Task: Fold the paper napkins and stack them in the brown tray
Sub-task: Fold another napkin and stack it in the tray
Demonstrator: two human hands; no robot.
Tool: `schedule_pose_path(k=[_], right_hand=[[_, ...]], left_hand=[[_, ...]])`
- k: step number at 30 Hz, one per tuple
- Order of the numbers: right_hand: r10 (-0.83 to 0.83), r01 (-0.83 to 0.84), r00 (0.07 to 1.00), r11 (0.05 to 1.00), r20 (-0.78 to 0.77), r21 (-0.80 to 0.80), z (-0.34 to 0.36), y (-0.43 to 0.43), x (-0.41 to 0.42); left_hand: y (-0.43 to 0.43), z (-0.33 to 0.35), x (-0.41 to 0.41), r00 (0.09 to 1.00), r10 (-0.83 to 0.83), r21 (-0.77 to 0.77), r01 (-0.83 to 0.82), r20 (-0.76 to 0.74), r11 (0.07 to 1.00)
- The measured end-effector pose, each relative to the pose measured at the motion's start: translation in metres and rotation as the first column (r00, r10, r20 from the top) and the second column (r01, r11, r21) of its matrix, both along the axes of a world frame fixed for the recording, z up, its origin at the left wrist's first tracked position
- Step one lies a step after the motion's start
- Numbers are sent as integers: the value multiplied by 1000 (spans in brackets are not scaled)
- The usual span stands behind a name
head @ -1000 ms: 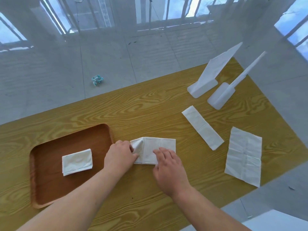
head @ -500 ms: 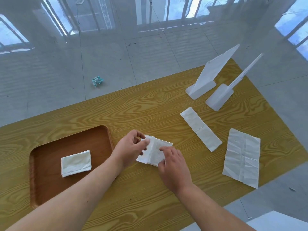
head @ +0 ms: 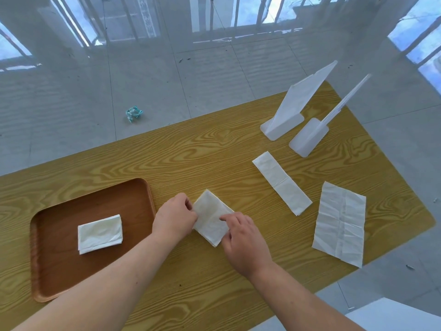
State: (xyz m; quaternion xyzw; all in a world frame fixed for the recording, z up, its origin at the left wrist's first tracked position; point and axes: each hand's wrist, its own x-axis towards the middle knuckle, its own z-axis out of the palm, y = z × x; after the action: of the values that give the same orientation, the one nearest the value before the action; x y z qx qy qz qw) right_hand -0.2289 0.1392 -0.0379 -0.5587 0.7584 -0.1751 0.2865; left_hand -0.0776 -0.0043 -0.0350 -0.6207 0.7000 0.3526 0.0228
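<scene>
A folded white napkin [head: 210,217] lies askew on the wooden table, just right of the brown tray [head: 55,278]. My left hand [head: 173,217] pinches its left edge. My right hand [head: 243,242] holds its lower right corner, fingers resting on top. One folded napkin [head: 100,233] lies inside the tray. Further right, a napkin folded into a long strip [head: 281,182] and an unfolded creased napkin [head: 340,223] lie flat on the table.
Two white plastic stands [head: 284,125] [head: 307,139] sit at the table's far right corner. A crumpled teal wrapper [head: 133,113] lies on the tiled floor beyond the table [head: 191,154]. The table's right edge runs close to the unfolded napkin.
The napkin between my hands went from a long strip to a shorter folded packet, and it has turned askew. My left hand brought the left end over; both hands now hold its edges.
</scene>
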Motion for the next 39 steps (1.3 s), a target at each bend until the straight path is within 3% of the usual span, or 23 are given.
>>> schedule_pose_path(k=[3,7,11,15,17,22,25,27,32,39], right_hand=[[-70,70,998,997,0,-13,-1,3,-5],[-162,162,987,986,13,-23,-1,5,-11],[-276,276,961,961,6,-22,-2,6,-22],[-119,117,993,989,16,93,-6,-1,-18],[-108,106,994,989,8,106,-6,-4,-16],[-223,221,974,974,25,54,-2,-12,-23],[-191,181,979,976,72,120,4,-27,-25],[-174,166,984,970,28,180,5,-37,-24],[-94,132,985,950,-144,282,3,-41,-14],[-177,197,980,914,-87,355,-6,-33,5]], left_hand=[[-1,11,1,981,-77,-38,71,-180,997],[7,17,2,925,-158,86,199,-346,976],[11,4,2,981,-190,-77,187,-26,979],[17,-6,-2,933,-313,-34,323,181,946],[18,-6,-8,922,-342,-31,353,180,935],[15,7,-13,937,-349,26,350,-12,936],[12,17,-2,935,-350,-13,349,-56,937],[11,17,2,942,-335,-68,333,-12,940],[25,12,1,893,-405,-17,416,197,909],[34,1,7,834,-436,-81,488,338,869]])
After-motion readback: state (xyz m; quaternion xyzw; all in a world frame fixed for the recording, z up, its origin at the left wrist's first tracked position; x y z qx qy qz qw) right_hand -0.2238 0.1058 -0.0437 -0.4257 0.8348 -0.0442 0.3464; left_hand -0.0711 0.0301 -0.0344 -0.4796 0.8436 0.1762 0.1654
